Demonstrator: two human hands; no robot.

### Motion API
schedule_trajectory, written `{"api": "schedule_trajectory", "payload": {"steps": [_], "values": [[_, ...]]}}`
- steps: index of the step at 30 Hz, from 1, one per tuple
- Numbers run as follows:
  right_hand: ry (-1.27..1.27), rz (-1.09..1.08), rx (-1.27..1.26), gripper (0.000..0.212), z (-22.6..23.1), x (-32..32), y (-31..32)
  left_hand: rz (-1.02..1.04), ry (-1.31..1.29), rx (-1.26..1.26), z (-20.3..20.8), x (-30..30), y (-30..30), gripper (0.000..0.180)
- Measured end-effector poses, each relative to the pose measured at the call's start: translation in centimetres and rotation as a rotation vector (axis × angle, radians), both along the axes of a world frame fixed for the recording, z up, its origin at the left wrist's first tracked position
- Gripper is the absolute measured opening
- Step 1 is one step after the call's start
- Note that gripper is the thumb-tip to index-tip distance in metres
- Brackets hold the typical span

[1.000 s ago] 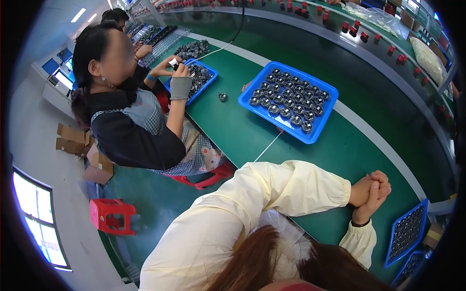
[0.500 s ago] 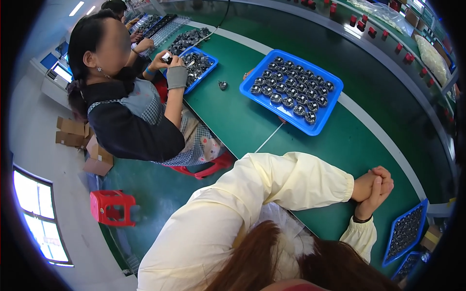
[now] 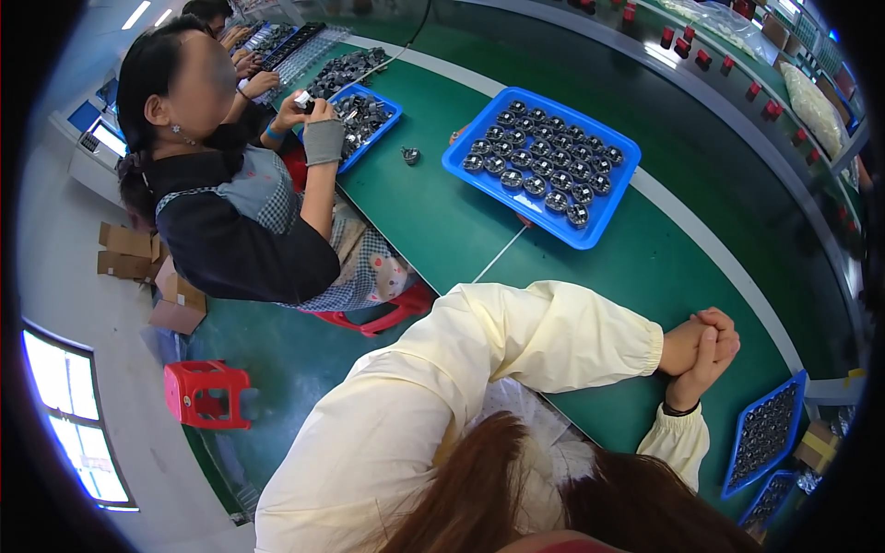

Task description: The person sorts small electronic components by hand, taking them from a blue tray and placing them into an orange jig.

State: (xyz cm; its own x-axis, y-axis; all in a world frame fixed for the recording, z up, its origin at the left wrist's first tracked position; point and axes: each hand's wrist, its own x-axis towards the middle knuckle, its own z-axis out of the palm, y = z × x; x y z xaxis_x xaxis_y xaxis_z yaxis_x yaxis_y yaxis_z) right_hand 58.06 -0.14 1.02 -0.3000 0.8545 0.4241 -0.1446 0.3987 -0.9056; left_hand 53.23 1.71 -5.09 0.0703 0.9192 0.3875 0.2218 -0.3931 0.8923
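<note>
My left hand [image 3: 684,347] and my right hand [image 3: 708,365] are clasped together above the green worktable's right part. Their fingers are closed over each other, and I see no object in them. Pale yellow sleeves cover both arms; a dark band circles my right wrist. Farther off, left of my hands, a blue tray [image 3: 590,236] holds rows of round black parts [image 3: 542,168] with small white and metallic pieces on them. One similar loose part [image 3: 411,156] lies on the table to the left of that tray.
A co-worker [image 3: 249,203] sits at the left, handling a small white-and-black piece beside another blue tray [image 3: 392,120] of parts. More blue trays [image 3: 795,392] stand at the lower right. A red stool [image 3: 207,394] and cardboard boxes [image 3: 178,300] are on the floor.
The whole view has shifted slightly, so most things sit a little farther left and up. My hands stay clasped. The co-worker still handles the small piece.
</note>
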Motion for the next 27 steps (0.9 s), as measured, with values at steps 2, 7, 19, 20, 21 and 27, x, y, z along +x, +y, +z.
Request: {"api": "schedule_trajectory", "payload": {"steps": [2, 7, 19, 20, 21, 27], "values": [[-0.010, -0.053, 0.017, 0.016, 0.1, 0.6, 0.1, -0.162, 0.155, 0.145, -0.4, -0.6, 0.7, 0.011], [-0.070, -0.212, 0.121, 0.017, 0.4, -0.8, -0.1, -0.321, -0.126, 0.145, -0.4, 0.6, -0.9, 0.008], [0.105, -0.185, 0.069, 0.010, 0.1, -0.8, 0.3, -0.186, -0.023, 0.278, 6.3, -3.4, -0.6, 0.012], [0.093, -0.189, 0.076, 0.010, 0.1, -1.1, 0.2, -0.136, 0.035, 0.253, 6.9, -3.5, -1.0, 0.010], [0.075, -0.213, 0.085, 0.011, -0.2, -0.5, 0.5, -0.107, 0.086, 0.231, 7.2, -2.8, -0.9, 0.011], [-0.110, -0.169, 0.070, 0.020, -0.4, 0.2, 0.8, -0.203, -0.357, -0.013, 2.5, -2.1, 0.4, 0.029]]}}
